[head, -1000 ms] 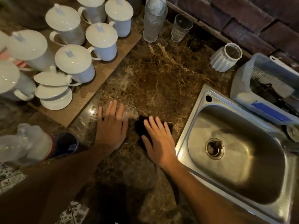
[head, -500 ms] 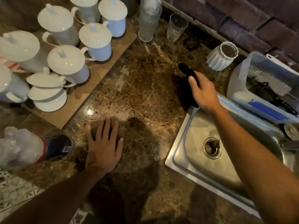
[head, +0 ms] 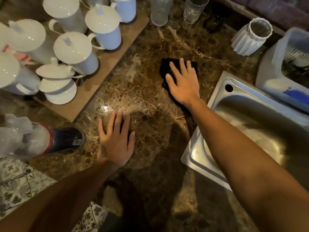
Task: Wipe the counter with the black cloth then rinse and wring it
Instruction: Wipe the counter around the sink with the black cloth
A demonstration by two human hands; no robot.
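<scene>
Right hand (head: 184, 82) with fingers spread flat on crumpled black cloth (head: 164, 68), left hand (head: 115, 141) splayed, holding nothing, on veined brown marble bench (head: 147, 101), empty steel sink (head: 260, 124), lidded white porcelain mugs (head: 103, 29) on cardboard sheet (head: 107, 61)

- White lidded mugs (head: 103, 29) are stood on a brown board (head: 107, 64) at the far left.
- Two clear glasses (head: 194, 9) are set at the far edge.
- A ribbed white cup (head: 250, 36) is placed beside a plastic tub (head: 274, 72), far right.
</scene>
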